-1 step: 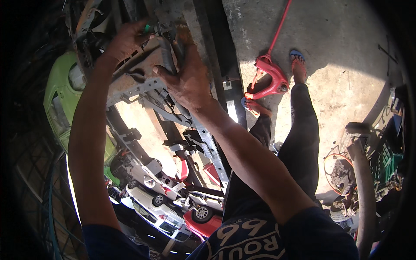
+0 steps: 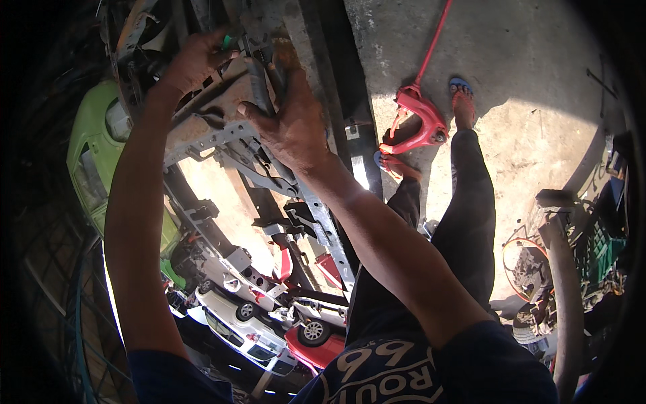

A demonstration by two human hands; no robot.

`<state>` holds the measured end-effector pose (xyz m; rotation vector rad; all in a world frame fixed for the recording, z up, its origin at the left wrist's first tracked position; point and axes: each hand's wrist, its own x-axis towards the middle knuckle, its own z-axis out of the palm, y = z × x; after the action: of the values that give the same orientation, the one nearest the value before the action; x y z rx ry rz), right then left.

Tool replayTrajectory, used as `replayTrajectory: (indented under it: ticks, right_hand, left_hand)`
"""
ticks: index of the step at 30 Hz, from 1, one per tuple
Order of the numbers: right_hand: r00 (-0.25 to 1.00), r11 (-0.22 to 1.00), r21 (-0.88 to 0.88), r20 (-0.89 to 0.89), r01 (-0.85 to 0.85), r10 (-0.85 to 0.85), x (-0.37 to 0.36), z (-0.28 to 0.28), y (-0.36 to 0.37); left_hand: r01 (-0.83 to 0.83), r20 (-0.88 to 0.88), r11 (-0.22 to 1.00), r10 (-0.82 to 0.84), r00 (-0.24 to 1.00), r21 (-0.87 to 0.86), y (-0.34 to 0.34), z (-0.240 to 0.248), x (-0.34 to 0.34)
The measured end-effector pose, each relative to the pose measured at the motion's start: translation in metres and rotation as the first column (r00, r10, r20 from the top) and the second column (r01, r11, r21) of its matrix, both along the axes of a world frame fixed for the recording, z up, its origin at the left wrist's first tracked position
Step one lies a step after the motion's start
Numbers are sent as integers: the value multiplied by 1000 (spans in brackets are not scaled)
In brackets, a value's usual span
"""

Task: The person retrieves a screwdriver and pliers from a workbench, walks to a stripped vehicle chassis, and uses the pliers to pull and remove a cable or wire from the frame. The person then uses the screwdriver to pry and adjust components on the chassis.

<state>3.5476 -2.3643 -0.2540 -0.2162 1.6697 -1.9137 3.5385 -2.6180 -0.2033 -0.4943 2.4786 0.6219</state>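
My left hand point(image 2: 192, 66) reaches to the upper left of the view, over a stripped metal vehicle frame point(image 2: 229, 129). Its fingers are bent together around a small green piece point(image 2: 227, 42), most of which is hidden; I cannot make out its kind. Just right of it, my right hand point(image 2: 293, 128) lies against a grey metal tube point(image 2: 258, 84), thumb on the near side and fingers reaching along the far side. The fingertips are partly lost in shadow. Rusty brown metal point(image 2: 288, 54) shows beyond the right hand.
A red jack point(image 2: 425, 124) with a long handle stands on the concrete by my feet. White point(image 2: 245, 333) and red cars point(image 2: 316, 347) are below left, a green car body point(image 2: 94, 158) at far left. A green crate point(image 2: 599, 249) and a thick pipe point(image 2: 565, 289) lie right.
My left hand and the green piece at its fingertips have shifted very slightly. The right hand stays in place on the tube.
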Motion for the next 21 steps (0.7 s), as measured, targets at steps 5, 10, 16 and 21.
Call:
replayTrajectory:
  ticks: [5,10,16,21]
  right_hand:
    - [1000,1000,18,0,10,-10,3,-3,4]
    - [997,999,33,62,43,-45,11,-3,-6]
    - [998,995,86,42,-57,53,0,-14,-19]
    - [995,999,37,-102,22,-18,-23,-4,-11]
  left_hand:
    - [11,48,999,-13,999,49,2,-4,-8]
    - [53,-21,998,-54,998,-24,12,-6,-15]
    - [182,122,957,-158,980,-224,16,-5,-29]
    - [206,33,973,-203,979,-104,5,-10,-25]
